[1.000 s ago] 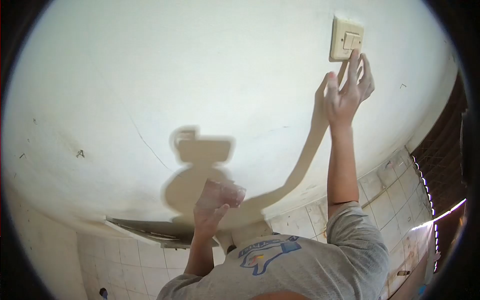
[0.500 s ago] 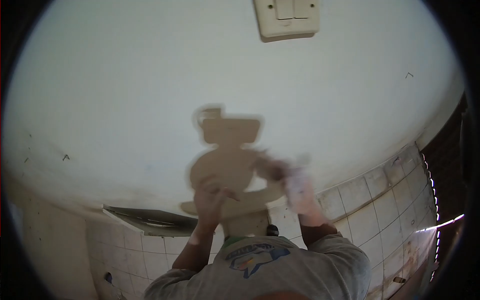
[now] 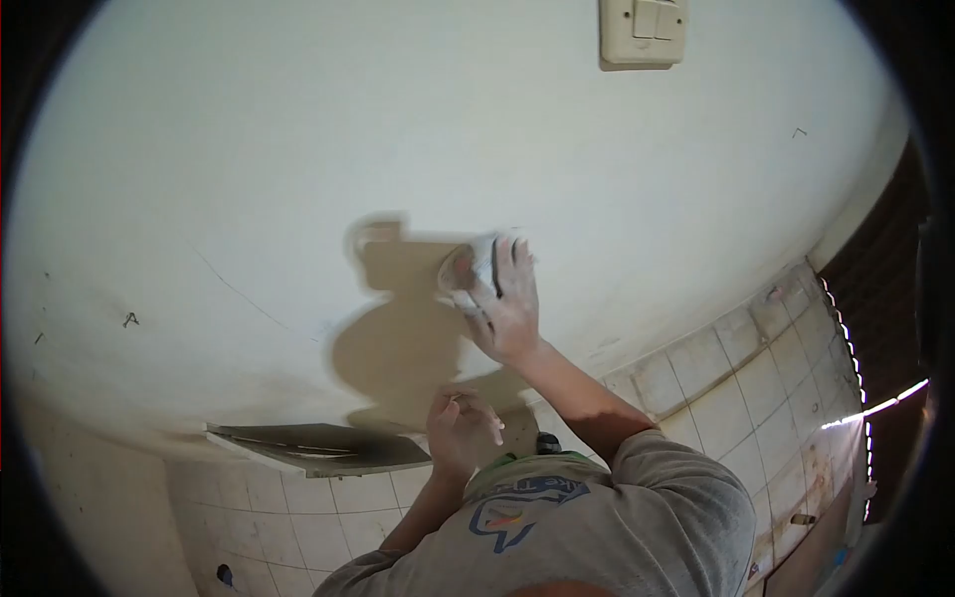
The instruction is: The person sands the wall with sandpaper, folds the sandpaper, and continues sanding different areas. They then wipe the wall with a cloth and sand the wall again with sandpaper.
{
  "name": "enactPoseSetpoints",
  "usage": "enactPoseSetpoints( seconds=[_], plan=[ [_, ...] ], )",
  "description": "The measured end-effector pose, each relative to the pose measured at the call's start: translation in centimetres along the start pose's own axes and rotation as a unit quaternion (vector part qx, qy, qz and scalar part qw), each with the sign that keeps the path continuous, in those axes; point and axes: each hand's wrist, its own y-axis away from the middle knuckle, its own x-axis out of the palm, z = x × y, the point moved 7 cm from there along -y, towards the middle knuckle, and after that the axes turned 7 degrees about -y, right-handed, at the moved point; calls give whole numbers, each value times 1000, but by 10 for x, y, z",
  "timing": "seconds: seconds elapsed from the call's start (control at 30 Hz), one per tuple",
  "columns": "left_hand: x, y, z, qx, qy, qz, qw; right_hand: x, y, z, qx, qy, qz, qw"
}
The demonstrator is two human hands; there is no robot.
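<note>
My right hand (image 3: 512, 303) is raised on the pale wall (image 3: 328, 119), its fingers pressed over a greyish-white sheet or pad (image 3: 481, 267) that lies against the wall surface. White dust coats the fingers. Lower down, near my chest, my left hand (image 3: 463, 423) is held in the air with its fingers parted and slightly curled, and nothing shows in it. A brown shadow (image 3: 393, 343) of my head and body falls on the wall beside both hands.
A light switch (image 3: 645, 32) is at the top right of the wall. A dark, pale-edged panel (image 3: 318, 446) juts out at the lower left. Stained white tiles (image 3: 721, 398) run along the lower right. Small marks (image 3: 130, 319) and a thin line show on the wall at left.
My right hand has moved up and left from a blurred position near the right shoulder onto the wall. My left hand has shifted right and slightly down. The view has turned a little.
</note>
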Motion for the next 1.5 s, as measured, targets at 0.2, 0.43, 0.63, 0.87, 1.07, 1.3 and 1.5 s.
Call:
enactPoseSetpoints(
  seconds=[0.2,0.43,0.63,0.87,1.07,1.3,1.5],
  plan=[
    [-32,-11,-3,-25,-46,94,994,-80,-82,-25,-54,124,-211,968],
    [-23,-28,-5,20,238,220,946,-69,-104,2,-23,38,-140,989],
    [-47,-3,27,-65,170,146,972,-45,33,-63,-44,110,12,993],
    [-50,2,46,-231,74,97,965,-216,-38,-168,38,121,-209,970],
    [72,-49,69,-148,103,62,982,-259,-120,-159,81,-34,-278,956],
    [218,-65,80,-39,-24,276,960,-284,-97,-180,-79,74,50,993],
    [241,-84,122,-105,20,155,982,-461,-64,-348,159,-84,-406,896]
  ],
)
